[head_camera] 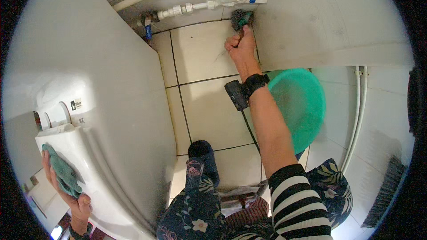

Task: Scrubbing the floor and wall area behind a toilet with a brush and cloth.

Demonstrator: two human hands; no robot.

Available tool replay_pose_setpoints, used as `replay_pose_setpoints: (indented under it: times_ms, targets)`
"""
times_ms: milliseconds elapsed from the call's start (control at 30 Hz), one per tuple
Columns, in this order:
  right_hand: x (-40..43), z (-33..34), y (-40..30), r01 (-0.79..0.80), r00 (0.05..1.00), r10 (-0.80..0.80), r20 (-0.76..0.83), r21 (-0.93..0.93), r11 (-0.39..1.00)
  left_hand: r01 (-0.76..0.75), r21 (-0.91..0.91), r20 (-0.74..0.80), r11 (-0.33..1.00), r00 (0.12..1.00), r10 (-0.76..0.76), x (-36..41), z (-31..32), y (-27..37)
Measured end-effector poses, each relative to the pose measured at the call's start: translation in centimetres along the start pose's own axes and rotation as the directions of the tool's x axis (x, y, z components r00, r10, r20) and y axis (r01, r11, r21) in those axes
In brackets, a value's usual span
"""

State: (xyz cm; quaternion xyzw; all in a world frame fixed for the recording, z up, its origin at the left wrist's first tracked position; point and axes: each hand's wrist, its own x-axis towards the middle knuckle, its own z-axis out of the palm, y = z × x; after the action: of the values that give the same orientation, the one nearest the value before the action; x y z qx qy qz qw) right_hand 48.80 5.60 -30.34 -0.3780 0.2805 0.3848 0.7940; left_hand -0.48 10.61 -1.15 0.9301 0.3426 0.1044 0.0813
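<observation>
My right hand (243, 44) is closed around the dark handle of a scrubbing brush (241, 20), whose dark bristle head with a green part rests in the floor corner below the white pipes. A black device is strapped to that wrist. At the lower left, my left hand (63, 191) lies with a folded green cloth (62, 173) on the rim of a white ceramic fixture (100, 193). The thumb is at the cloth's lower end and the fingers run along its outer edge. Beneath my right forearm, partly hidden, is a green plastic basin (305, 106).
White water pipes (195, 6) with fittings and a blue-handled valve (148, 30) run along the far wall. Pale panels flank the tiled floor (210, 106) on both sides. Thin white pipes (358, 116) and a dark bristled brush (385, 193) are at the right. A slippered foot (201, 153) stands below.
</observation>
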Motion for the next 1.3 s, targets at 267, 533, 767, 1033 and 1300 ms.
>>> replay_pose_setpoints:
  times_ms: [267,533,767,1033,1300]
  targets:
    - [-3.3,0.8,2.2,-0.05,0.995,0.056,0.081,-0.079,0.996,0.019,0.057,0.023,0.998,1.0,-0.021,-0.5,-1.5,0.4]
    - [-3.7,0.8,1.2,-0.013,0.988,0.024,0.155,-0.069,0.998,0.037,0.009,0.016,0.999,0.999,-0.037,-0.5,-0.3,-0.5]
    - [-0.9,-1.3,-0.4,0.065,0.996,-0.056,0.07,-0.137,0.988,0.016,0.003,0.028,1.0,0.999,-0.016,-0.2,-0.2,-0.6]
    - [-5.2,-0.2,0.5,0.084,0.972,-0.037,0.234,-0.195,0.977,0.001,0.049,0.02,0.999,1.0,-0.002,-0.2,-0.8,0.2]
    - [-1.7,0.3,5.3,-0.215,0.963,0.229,0.142,-0.109,0.971,0.01,0.035,0.015,0.999,1.0,-0.011,0.2,-0.4,0.7]
